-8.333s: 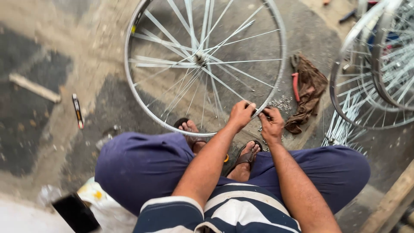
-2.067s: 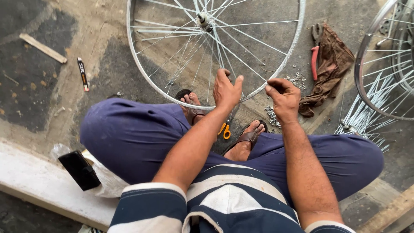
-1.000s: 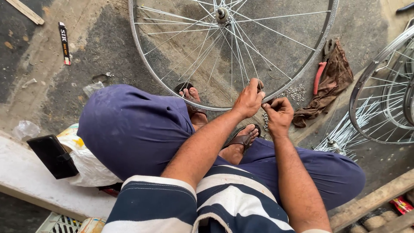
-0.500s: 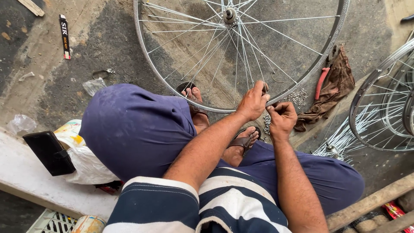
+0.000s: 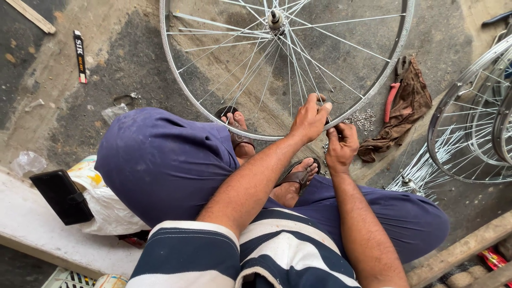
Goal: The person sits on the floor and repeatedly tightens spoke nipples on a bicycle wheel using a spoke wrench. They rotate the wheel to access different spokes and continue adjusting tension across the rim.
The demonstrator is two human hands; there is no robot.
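Grips on rim (image 5: 213, 118), rag (image 5: 405, 106) nr.

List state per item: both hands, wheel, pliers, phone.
Left hand: gripping the wheel rim, fingers bent.
Right hand: pinched at the rim's outer edge; contents hidden.
Wheel: flat on the ground, partly spoked.
Pliers: lying on a brown rag.
Phone: on the ledge, case closed.

Bare floor (image 5: 106, 69) lay open left of the wheel (image 5: 224, 120); a rag (image 5: 405, 106) and, seemingly, loose nuts (image 5: 364, 120) crowded the right.
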